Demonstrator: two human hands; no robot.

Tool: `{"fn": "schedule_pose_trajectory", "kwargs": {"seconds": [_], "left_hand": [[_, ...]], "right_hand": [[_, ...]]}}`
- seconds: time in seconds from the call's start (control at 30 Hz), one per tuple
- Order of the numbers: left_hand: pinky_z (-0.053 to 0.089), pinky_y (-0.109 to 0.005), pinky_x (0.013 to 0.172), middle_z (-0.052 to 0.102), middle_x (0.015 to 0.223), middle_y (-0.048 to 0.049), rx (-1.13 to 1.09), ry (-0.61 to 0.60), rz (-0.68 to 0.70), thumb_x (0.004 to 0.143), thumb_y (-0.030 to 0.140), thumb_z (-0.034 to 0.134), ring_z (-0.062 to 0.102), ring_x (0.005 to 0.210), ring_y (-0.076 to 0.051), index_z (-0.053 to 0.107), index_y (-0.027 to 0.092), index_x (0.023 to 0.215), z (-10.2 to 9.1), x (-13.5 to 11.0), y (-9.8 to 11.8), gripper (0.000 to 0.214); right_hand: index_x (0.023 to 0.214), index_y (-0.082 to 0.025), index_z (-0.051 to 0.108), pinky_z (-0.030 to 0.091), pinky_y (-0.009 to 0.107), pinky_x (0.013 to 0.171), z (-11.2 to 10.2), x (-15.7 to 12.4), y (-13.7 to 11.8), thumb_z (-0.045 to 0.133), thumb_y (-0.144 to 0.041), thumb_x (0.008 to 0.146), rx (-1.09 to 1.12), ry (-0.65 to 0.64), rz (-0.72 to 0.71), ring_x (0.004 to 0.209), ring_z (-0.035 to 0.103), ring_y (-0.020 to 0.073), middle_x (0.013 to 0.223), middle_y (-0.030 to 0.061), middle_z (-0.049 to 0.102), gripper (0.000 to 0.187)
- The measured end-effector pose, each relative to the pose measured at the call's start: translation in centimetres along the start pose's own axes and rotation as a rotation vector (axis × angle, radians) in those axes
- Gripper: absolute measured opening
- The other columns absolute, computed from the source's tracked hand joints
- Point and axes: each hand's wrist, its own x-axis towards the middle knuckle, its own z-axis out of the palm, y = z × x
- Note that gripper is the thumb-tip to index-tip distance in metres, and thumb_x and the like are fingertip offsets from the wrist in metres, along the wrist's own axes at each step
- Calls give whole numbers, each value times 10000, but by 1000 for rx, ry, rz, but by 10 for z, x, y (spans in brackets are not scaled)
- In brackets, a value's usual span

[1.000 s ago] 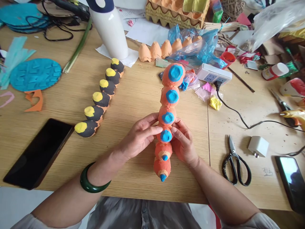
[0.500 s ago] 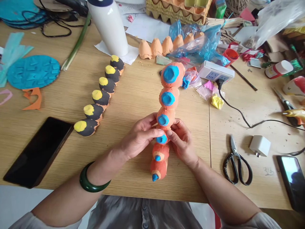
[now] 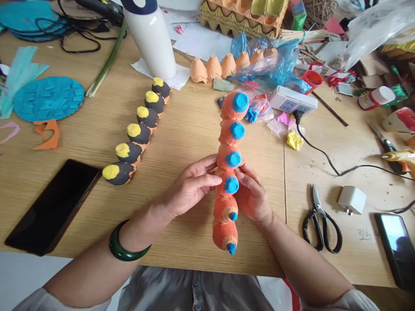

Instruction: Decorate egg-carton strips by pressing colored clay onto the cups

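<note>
Between my two hands is an orange egg-carton strip (image 3: 229,172) of several joined cups, held lengthwise above the table. Blue clay caps the cup tips; on the two nearest cups the blue bits are small and bare carton shows around them. My left hand (image 3: 197,181) pinches the strip's left side near the middle, thumb on a cup. On the opposite side, my right hand (image 3: 254,190) grips it, with some fingers hidden beneath. To the left lies a second strip, a black egg-carton strip (image 3: 139,133) with yellow tips. A plain egg-carton strip (image 3: 228,65) stands at the back.
Scissors (image 3: 320,220), a white charger (image 3: 352,199) and a phone (image 3: 396,246) lie at right. A black tablet-like device (image 3: 53,205) rests at left. Behind are a white bottle (image 3: 151,43), a power strip (image 3: 293,102) with its cord, and clay packets (image 3: 294,140).
The orange strip has tilted and turned in my hands, so its blue tips now face more to the right. Its near end has shifted slightly right. Both hands keep hold.
</note>
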Motion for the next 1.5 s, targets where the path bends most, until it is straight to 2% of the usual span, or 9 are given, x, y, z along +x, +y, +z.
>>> {"fn": "schedule_pose_trajectory", "kwargs": {"seconds": [0.2,0.57,0.77,0.97,1.13,1.27,1.5], "left_hand": [[550,-289,938,712,1319,-91,30,-7,-12,940,229,709,687,1138,-218,727,214,1293,0,0,-1,354],[542,-226,893,732,1166,-55,28,-2,-2,883,186,785,660,1012,-143,745,219,1287,0,0,0,408],[541,-245,889,750,1110,-47,52,50,-3,886,171,789,667,994,-148,759,215,1240,3,1,1,358],[538,-283,950,745,1226,-87,93,51,22,902,203,770,679,1111,-203,734,193,1271,3,1,1,371],[564,-288,895,699,1353,-103,41,-8,24,918,225,723,687,1103,-214,710,200,1338,-1,-1,-1,421],[546,-276,907,719,1316,-100,81,18,16,904,232,767,686,1115,-212,712,197,1320,-1,-1,-1,420],[553,-291,901,728,1289,-105,47,39,6,926,291,742,685,1120,-226,726,187,1280,1,-1,1,369]], "right_hand": [[1008,-264,737,534,285,710,3,-1,-2,740,-348,866,43,38,33,751,611,151,885,-14,710,165],[992,-250,711,514,293,699,3,0,-1,741,-339,874,72,43,54,733,597,146,880,-21,694,151],[1002,-255,706,541,310,733,3,0,0,744,-356,873,47,39,37,771,617,158,919,-12,715,168],[981,-272,708,549,314,705,3,0,-1,741,-369,859,40,67,53,750,620,171,893,-10,712,159],[1021,-266,714,557,309,721,2,0,0,739,-367,868,66,46,52,769,635,166,896,-12,711,185],[1015,-263,722,552,288,720,2,0,0,746,-343,874,104,34,59,756,631,145,908,-21,722,164],[1031,-251,695,546,309,736,4,0,2,769,-394,884,19,45,22,773,636,162,920,-6,718,218]]}}
